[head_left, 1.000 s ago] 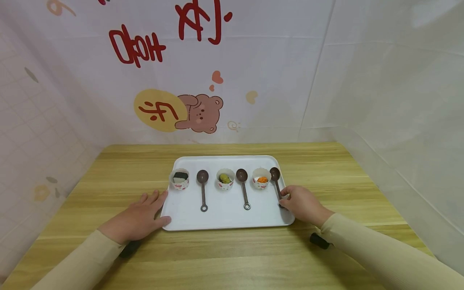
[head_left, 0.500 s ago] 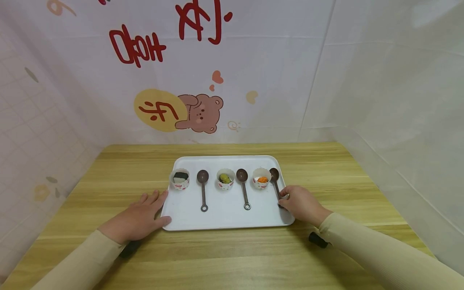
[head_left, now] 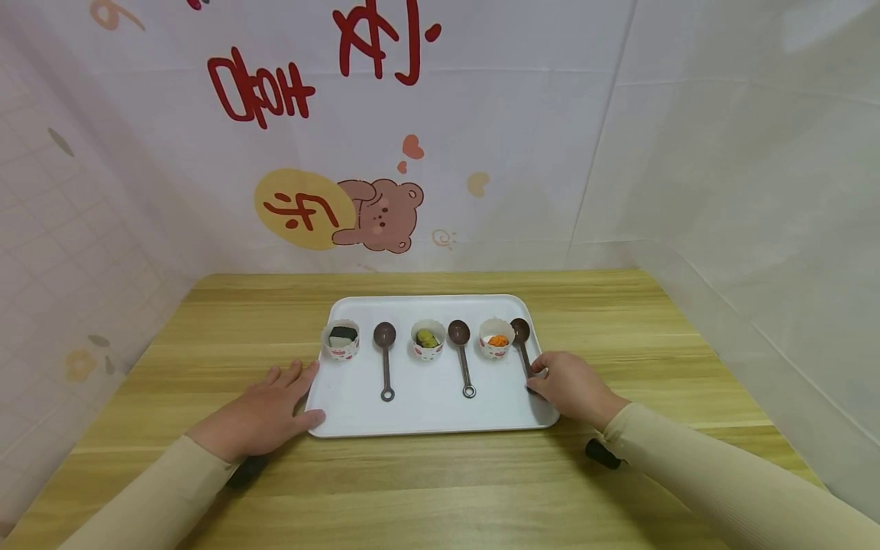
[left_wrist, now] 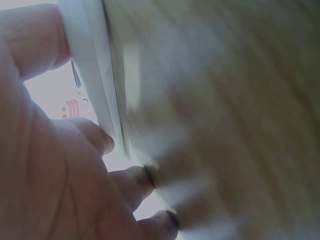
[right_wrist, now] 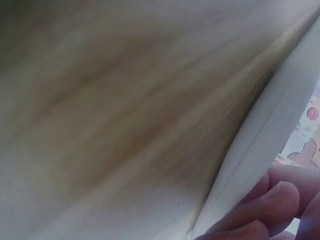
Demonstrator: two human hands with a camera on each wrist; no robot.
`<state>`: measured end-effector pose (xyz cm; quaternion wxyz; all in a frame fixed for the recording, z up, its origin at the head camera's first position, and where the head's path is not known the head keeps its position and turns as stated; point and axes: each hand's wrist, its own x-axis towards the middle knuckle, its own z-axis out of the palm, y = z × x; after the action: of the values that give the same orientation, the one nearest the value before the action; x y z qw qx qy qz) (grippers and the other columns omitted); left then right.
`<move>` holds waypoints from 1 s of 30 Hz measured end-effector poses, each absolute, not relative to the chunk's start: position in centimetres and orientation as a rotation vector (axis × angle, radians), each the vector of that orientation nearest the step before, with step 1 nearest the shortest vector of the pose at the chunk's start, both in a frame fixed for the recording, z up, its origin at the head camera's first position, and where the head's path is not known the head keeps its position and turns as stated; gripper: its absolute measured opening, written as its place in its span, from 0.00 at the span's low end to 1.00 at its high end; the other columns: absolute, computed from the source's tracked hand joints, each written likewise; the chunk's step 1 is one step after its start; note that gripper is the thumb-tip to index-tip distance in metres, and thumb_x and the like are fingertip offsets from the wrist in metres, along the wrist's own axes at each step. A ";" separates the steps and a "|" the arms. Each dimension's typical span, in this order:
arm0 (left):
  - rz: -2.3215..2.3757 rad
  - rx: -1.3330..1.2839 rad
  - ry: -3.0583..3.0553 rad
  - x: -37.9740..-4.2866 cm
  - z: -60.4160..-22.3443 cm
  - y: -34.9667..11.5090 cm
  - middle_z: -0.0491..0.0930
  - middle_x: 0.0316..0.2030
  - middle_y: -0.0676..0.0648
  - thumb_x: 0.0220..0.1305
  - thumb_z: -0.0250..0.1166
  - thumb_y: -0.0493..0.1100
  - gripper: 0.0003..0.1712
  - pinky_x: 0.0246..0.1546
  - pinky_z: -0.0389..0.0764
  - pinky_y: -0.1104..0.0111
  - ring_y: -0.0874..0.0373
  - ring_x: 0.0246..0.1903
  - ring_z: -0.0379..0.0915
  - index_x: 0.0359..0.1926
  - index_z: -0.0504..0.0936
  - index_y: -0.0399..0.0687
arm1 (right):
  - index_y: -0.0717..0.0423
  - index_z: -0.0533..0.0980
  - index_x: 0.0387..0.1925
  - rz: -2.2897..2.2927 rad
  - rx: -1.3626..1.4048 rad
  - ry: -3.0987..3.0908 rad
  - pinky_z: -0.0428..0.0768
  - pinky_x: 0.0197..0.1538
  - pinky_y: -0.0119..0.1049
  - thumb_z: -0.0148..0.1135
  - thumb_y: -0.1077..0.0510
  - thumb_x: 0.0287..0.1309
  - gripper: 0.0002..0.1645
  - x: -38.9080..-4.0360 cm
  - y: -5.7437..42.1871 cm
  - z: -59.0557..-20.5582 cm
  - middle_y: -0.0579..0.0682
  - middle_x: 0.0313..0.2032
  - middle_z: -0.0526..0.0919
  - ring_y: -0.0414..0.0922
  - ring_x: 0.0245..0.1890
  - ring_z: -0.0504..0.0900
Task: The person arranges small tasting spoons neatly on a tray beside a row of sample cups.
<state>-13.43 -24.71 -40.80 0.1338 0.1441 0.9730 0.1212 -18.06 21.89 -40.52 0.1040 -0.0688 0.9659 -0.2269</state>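
A white tray (head_left: 426, 418) lies on the table. My left hand (head_left: 257, 418) rests at its left rim with fingers spread; the left wrist view shows the thumb against the tray's edge. At the tray's right side my right hand (head_left: 576, 388) pinches the handle of a brown measuring spoon (head_left: 522, 331), whose bowl still lies by the right paper cup (head_left: 486, 351); the fingers hide the handle's end. Two similar spoons, one left (head_left: 385, 334) and one middle (head_left: 458, 331), lie between the cups. The middle paper cup (head_left: 429, 354) holds a yellow-green piece.
Inside the right cup is an orange piece (head_left: 498, 341). The left paper cup (head_left: 341, 353) contains a black-and-white piece (head_left: 343, 336). A wood-grain table (head_left: 426, 489) extends around the tray. Printed white cloth (head_left: 509, 114) hangs behind it and at both sides.
The right spoon's bowl has shifted very slightly left, toward the right cup, along with my right hand. My left hand and the tray look unmoved.
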 end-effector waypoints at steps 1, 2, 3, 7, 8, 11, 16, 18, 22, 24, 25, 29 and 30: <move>0.351 0.422 2.825 -13.4 -40.8 -24.7 0.55 0.77 0.21 0.75 0.58 0.69 0.53 0.67 0.61 0.25 0.13 0.73 0.49 0.82 0.55 0.36 | 0.62 0.84 0.43 -0.670 -0.204 2.850 0.79 0.26 0.32 0.69 0.58 0.67 0.11 -18.1 21.9 -40.5 0.46 0.26 0.86 0.38 0.25 0.81; 0.351 0.425 2.828 -13.4 -40.8 -24.7 0.55 0.77 0.21 0.75 0.58 0.69 0.53 0.67 0.61 0.25 0.13 0.73 0.49 0.82 0.55 0.36 | 0.62 0.84 0.43 -0.670 -0.204 2.849 0.79 0.26 0.32 0.69 0.58 0.67 0.11 -18.1 21.9 -40.5 0.46 0.26 0.85 0.38 0.25 0.81; 0.352 0.429 2.832 -13.4 -40.8 -24.8 0.55 0.77 0.21 0.75 0.58 0.69 0.53 0.67 0.61 0.25 0.13 0.73 0.49 0.82 0.56 0.36 | 0.62 0.84 0.43 -0.670 -0.203 2.849 0.79 0.26 0.32 0.69 0.58 0.67 0.11 -18.1 21.9 -40.5 0.46 0.26 0.85 0.38 0.25 0.81; 0.357 0.433 2.840 -13.4 -40.8 -24.8 0.55 0.77 0.20 0.74 0.58 0.69 0.53 0.67 0.61 0.25 0.13 0.73 0.49 0.82 0.56 0.35 | 0.62 0.84 0.44 -0.661 -0.200 2.852 0.79 0.26 0.32 0.69 0.58 0.67 0.11 -18.1 21.9 -40.5 0.46 0.26 0.85 0.38 0.25 0.80; 0.359 0.433 2.840 -13.4 -40.8 -24.8 0.55 0.77 0.20 0.74 0.58 0.69 0.53 0.67 0.60 0.25 0.13 0.73 0.49 0.82 0.56 0.35 | 0.62 0.84 0.44 -0.657 -0.201 2.853 0.79 0.26 0.32 0.69 0.58 0.67 0.11 -18.1 21.9 -40.5 0.46 0.25 0.85 0.38 0.24 0.80; 0.364 0.432 2.840 -13.3 -40.8 -24.8 0.55 0.77 0.20 0.74 0.58 0.69 0.53 0.68 0.60 0.25 0.13 0.73 0.49 0.82 0.57 0.35 | 0.63 0.84 0.45 -0.646 -0.201 2.858 0.79 0.25 0.32 0.69 0.57 0.67 0.12 -18.1 21.9 -40.5 0.45 0.24 0.84 0.38 0.24 0.80; 0.358 0.432 2.841 -13.3 -40.8 -24.9 0.55 0.77 0.21 0.74 0.58 0.69 0.53 0.68 0.61 0.26 0.13 0.73 0.49 0.82 0.57 0.35 | 0.63 0.84 0.47 -0.635 -0.198 2.860 0.79 0.26 0.32 0.70 0.57 0.67 0.13 -18.1 21.9 -40.6 0.45 0.24 0.84 0.38 0.24 0.80; 0.356 0.432 2.840 -13.3 -40.8 -24.9 0.55 0.77 0.21 0.74 0.58 0.69 0.53 0.68 0.61 0.26 0.13 0.73 0.49 0.82 0.57 0.36 | 0.64 0.84 0.47 -0.632 -0.197 2.860 0.79 0.26 0.32 0.70 0.57 0.67 0.14 -18.1 21.9 -40.5 0.45 0.24 0.84 0.38 0.24 0.81; 0.357 0.434 2.841 -13.3 -40.9 -24.8 0.55 0.77 0.21 0.74 0.58 0.69 0.53 0.68 0.61 0.26 0.13 0.73 0.49 0.82 0.56 0.35 | 0.64 0.84 0.48 -0.625 -0.190 2.860 0.80 0.26 0.32 0.70 0.57 0.67 0.15 -18.1 21.9 -40.5 0.45 0.25 0.85 0.38 0.24 0.81; 0.358 0.435 2.842 -13.3 -40.9 -24.9 0.55 0.77 0.21 0.74 0.58 0.69 0.53 0.68 0.61 0.26 0.13 0.73 0.49 0.82 0.56 0.35 | 0.65 0.83 0.49 -0.625 -0.185 2.858 0.80 0.26 0.32 0.70 0.57 0.67 0.15 -18.1 21.8 -40.5 0.45 0.25 0.85 0.38 0.24 0.81; 0.359 0.435 2.843 -13.3 -40.9 -24.9 0.55 0.77 0.21 0.74 0.58 0.69 0.53 0.68 0.61 0.26 0.13 0.73 0.49 0.82 0.56 0.35 | 0.65 0.83 0.49 -0.626 -0.181 2.857 0.80 0.26 0.32 0.70 0.57 0.67 0.15 -18.1 21.8 -40.5 0.46 0.25 0.85 0.38 0.24 0.81; 0.360 0.431 2.844 -13.3 -40.9 -24.9 0.55 0.77 0.21 0.74 0.57 0.69 0.53 0.67 0.61 0.25 0.13 0.73 0.49 0.82 0.57 0.36 | 0.65 0.83 0.49 -0.637 -0.173 2.852 0.80 0.25 0.32 0.70 0.57 0.67 0.16 -18.0 21.8 -40.4 0.45 0.24 0.84 0.38 0.24 0.80; 0.361 0.429 2.844 -13.3 -40.9 -24.9 0.55 0.77 0.21 0.74 0.57 0.69 0.53 0.68 0.61 0.25 0.13 0.73 0.49 0.82 0.57 0.36 | 0.65 0.83 0.49 -0.640 -0.171 2.851 0.80 0.25 0.32 0.70 0.57 0.67 0.16 -18.0 21.8 -40.4 0.45 0.23 0.84 0.38 0.24 0.80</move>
<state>-13.33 -24.87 -40.94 0.1211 0.1470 0.9739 0.1236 -17.99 21.78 -40.42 0.1071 -0.0582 0.9684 -0.2174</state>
